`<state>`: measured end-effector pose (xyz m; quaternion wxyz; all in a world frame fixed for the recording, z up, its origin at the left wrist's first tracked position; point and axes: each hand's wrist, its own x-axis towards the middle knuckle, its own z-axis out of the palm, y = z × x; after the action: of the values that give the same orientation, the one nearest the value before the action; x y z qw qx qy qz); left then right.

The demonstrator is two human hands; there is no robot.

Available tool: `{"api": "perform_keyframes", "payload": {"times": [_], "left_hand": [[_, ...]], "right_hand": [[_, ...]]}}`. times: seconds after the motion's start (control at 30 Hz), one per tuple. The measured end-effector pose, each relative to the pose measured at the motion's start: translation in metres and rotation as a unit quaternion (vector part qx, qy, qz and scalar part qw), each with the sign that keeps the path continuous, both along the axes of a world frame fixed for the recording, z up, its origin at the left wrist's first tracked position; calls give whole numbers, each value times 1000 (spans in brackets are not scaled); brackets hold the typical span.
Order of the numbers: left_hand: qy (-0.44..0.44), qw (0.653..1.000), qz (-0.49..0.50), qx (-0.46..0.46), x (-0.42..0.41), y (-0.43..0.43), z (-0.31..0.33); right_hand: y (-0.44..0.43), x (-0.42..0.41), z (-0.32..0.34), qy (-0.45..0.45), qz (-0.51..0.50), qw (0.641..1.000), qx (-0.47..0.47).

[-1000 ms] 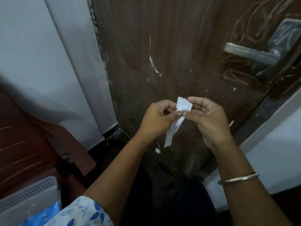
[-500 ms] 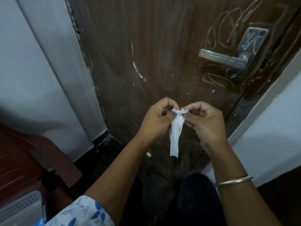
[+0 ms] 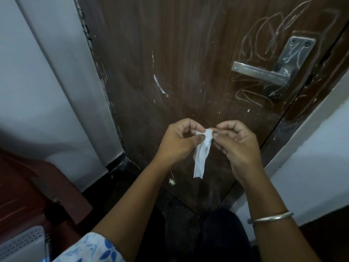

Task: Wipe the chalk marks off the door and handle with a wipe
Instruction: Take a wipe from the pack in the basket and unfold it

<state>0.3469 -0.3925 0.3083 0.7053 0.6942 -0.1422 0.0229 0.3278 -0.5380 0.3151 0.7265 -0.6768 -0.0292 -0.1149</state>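
Observation:
A dark brown wooden door (image 3: 188, 53) fills the middle of the view. White chalk scribbles (image 3: 264, 31) loop across its upper right, around and over the steel lever handle (image 3: 262, 72) and its back plate. In front of the lower door, my left hand (image 3: 177, 144) and my right hand (image 3: 238, 146) both pinch the top of a small white wipe (image 3: 202, 156). The wipe hangs down crumpled between them, well below and left of the handle.
A white wall (image 3: 47, 82) stands left of the door, another white wall (image 3: 311, 148) at the right. A dark red plastic chair (image 3: 28, 195) sits at the lower left, with a white perforated object (image 3: 22, 242) by it. A small white scrap (image 3: 171, 182) lies near the door's foot.
The view has shifted so the handle sits more to the left and fully in sight. The wipe has gone from a folded wad to a longer hanging strip between my fingers.

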Motion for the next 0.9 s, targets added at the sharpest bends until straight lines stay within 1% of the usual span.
{"api": "perform_keyframes", "payload": {"times": [0.07,0.13,0.2,0.3,0.4,0.5,0.73,0.9], "left_hand": [[-14,1000,-1,-17,2,2,-2],[-23,999,-1,-25,4,5,-4],[-21,999,24,1,6,7,-6],[4,996,61,63,10,8,-11],[26,996,37,77,10,10,-13],[23,996,18,83,9,9,-12],[22,999,2,37,13,6,-10],[85,996,1,-20,13,4,-10]], "right_hand": [[2,3,-3,25,6,999,-21],[5,4,-4,30,27,998,-51],[8,3,-4,13,45,997,-65],[10,5,-5,0,39,996,-82],[11,7,-6,-10,33,994,-100],[11,10,-7,-35,21,990,-134],[8,15,-9,-46,15,991,-127],[6,15,-12,-32,16,992,-120]]}}
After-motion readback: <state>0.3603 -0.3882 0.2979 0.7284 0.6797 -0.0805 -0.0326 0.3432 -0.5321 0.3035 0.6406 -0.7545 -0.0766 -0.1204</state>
